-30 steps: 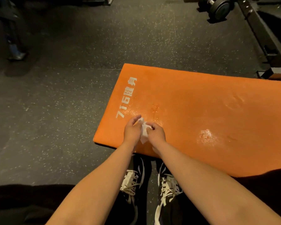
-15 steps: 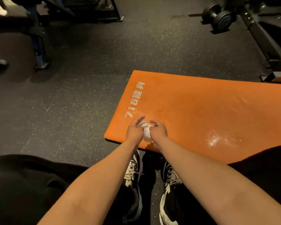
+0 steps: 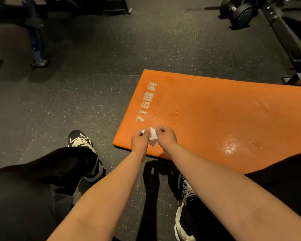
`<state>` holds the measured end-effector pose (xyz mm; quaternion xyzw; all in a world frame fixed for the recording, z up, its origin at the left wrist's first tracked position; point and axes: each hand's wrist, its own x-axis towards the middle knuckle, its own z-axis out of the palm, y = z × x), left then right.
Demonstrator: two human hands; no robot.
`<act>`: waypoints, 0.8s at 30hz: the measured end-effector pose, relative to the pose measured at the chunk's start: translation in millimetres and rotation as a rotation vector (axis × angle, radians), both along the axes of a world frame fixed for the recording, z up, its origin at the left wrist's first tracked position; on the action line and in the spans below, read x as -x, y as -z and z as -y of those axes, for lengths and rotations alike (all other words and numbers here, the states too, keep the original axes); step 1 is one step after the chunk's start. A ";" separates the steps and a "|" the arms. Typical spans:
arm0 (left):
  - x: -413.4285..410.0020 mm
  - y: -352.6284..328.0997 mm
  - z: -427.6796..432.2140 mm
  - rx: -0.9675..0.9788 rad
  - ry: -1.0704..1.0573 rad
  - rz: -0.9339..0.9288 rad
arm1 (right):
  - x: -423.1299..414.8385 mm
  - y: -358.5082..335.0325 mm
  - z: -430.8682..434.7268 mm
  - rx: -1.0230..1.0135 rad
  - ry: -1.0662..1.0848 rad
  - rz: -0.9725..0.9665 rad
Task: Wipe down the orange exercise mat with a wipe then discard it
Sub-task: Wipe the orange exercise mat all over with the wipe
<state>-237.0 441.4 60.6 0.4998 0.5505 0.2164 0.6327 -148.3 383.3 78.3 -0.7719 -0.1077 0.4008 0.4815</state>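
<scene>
**Fingers pinching the wipe (image 3: 152, 137) over the orange mat (image 3: 215, 110)**

Both my left hand (image 3: 139, 142) and right hand (image 3: 166, 140) grip the crumpled wipe above the mat's near left corner. Wet sheen (image 3: 230, 145) shows along its near edge; I judge wiping largely done, discarding left.

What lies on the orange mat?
White lettering, a wet patch; left hand and right hand hold a wipe over the mat edge. What lies beneath them is hidden.

Dim, warm light falls on a dark speckled rubber floor (image 3: 97, 80). A pair of black round dumbbells (image 3: 240, 12) lies on it. A black steel frame (image 3: 287, 33) runs just right of them, and a blue metal bench leg (image 3: 37, 49) stands far to their left.
</scene>
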 end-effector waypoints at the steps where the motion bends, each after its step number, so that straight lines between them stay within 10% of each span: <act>1: 1.1 2.3 -3.7 0.009 -0.014 -0.005 | 1.8 3.7 -3.5 0.007 -0.017 -0.005; 24: 45.4 3.7 -83.3 0.165 0.010 0.085 | 33.5 26.2 -99.9 0.017 -0.092 -0.163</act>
